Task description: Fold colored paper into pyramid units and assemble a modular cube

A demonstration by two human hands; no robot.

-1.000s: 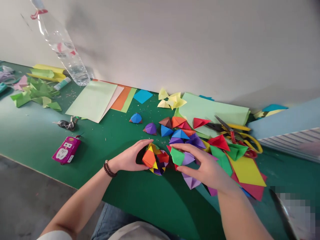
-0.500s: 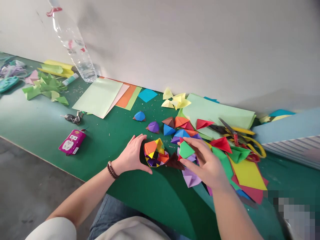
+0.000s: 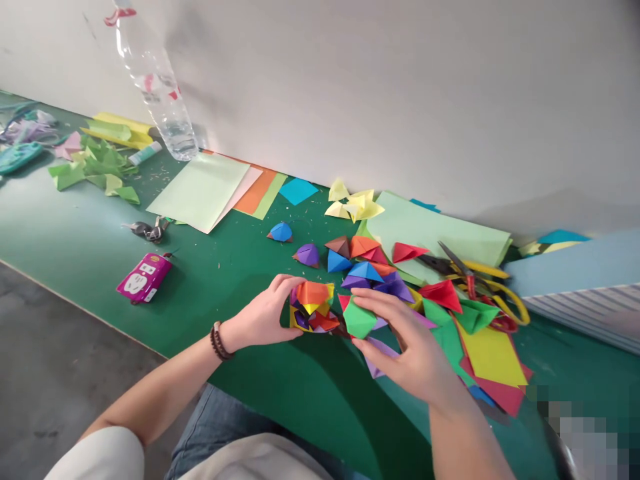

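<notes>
My left hand (image 3: 265,313) grips a many-coloured folded paper ball (image 3: 313,305) of orange, yellow, red and purple pieces, just above the green table (image 3: 215,280). My right hand (image 3: 407,350) pinches a green folded paper triangle (image 3: 359,319) right beside the ball's right side, touching or nearly touching it. A purple folded piece (image 3: 380,350) lies under my right palm. Several loose folded triangles (image 3: 367,263) in blue, red, brown and purple lie just beyond both hands.
Scissors with yellow handles (image 3: 480,277) rest on light green paper sheets (image 3: 435,230) at the right. A plastic bottle (image 3: 157,87) stands by the wall, flat coloured sheets (image 3: 210,190) beside it. A pink pack (image 3: 145,277) and keys (image 3: 147,230) lie left.
My left hand turned the paper ball and lifted it slightly. My right hand brought the green triangle down and left, up against the ball.
</notes>
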